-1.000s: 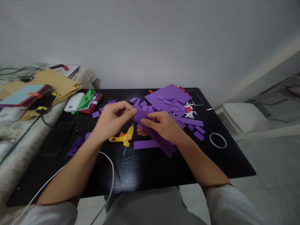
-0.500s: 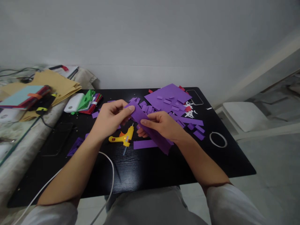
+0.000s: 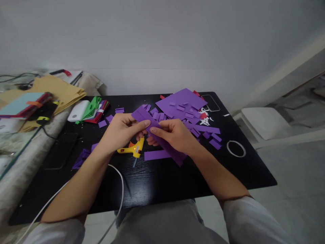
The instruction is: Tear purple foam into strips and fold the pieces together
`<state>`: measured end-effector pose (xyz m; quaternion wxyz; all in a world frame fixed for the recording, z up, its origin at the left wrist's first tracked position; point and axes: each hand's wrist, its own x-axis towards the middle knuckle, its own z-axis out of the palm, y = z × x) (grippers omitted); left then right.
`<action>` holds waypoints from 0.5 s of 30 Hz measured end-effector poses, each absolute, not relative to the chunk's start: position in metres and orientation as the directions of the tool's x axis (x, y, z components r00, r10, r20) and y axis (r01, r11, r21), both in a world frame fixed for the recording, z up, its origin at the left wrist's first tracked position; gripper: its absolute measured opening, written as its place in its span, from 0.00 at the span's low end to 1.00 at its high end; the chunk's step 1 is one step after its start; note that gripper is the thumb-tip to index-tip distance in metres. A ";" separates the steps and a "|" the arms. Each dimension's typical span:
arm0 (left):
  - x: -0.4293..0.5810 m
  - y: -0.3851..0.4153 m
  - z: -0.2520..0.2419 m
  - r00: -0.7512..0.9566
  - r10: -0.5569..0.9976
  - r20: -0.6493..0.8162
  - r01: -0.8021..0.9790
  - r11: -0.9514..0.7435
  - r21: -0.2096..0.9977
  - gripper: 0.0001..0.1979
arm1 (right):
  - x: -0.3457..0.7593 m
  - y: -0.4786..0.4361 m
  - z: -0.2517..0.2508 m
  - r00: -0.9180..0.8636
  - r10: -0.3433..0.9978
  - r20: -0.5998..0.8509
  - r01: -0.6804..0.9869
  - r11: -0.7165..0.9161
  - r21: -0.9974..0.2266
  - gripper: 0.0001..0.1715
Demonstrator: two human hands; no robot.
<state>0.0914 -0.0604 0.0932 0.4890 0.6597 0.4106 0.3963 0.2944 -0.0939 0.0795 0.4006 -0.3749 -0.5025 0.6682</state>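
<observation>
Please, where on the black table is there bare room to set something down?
In front of the yellow glue gun and the lying purple strip, right of the white cable; also the near right corner of the table, before the pale ring. Beyond the right hand it is crowded with small purple pieces.

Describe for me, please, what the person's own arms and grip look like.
Pale grey sleeves end around the elbows, leaving the forearms bare. The left grip and right grip are ungloved, with no watch, bracelet or ring showing.
</observation>
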 end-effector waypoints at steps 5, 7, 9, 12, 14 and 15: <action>0.084 -0.057 0.096 0.311 0.928 0.204 0.175 -0.267 0.948 0.14 | 0.300 -0.090 0.082 -0.513 0.841 -0.171 -0.143 -0.280 -0.949 0.23; 0.083 -0.057 0.095 0.295 0.933 0.206 0.160 -0.261 0.952 0.14 | 0.301 -0.089 0.082 -0.505 0.849 -0.158 -0.141 -0.262 -0.955 0.22; 0.085 -0.059 0.094 0.305 0.937 0.171 0.156 -0.226 0.961 0.13 | 0.302 -0.089 0.082 -0.488 0.862 -0.141 -0.140 -0.236 -0.962 0.21; 0.090 -0.062 0.091 0.366 0.927 0.084 0.209 -0.170 0.963 0.14 | 0.302 -0.089 0.082 -0.476 0.871 -0.123 -0.126 -0.206 -0.970 0.20; 0.092 -0.064 0.089 0.386 0.921 0.052 0.239 -0.155 0.959 0.15 | 0.302 -0.089 0.082 -0.472 0.874 -0.117 -0.110 -0.190 -0.976 0.21; 0.092 -0.064 0.089 0.384 0.922 0.047 0.246 -0.151 0.957 0.15 | 0.302 -0.089 0.082 -0.467 0.877 -0.114 -0.106 -0.183 -0.977 0.21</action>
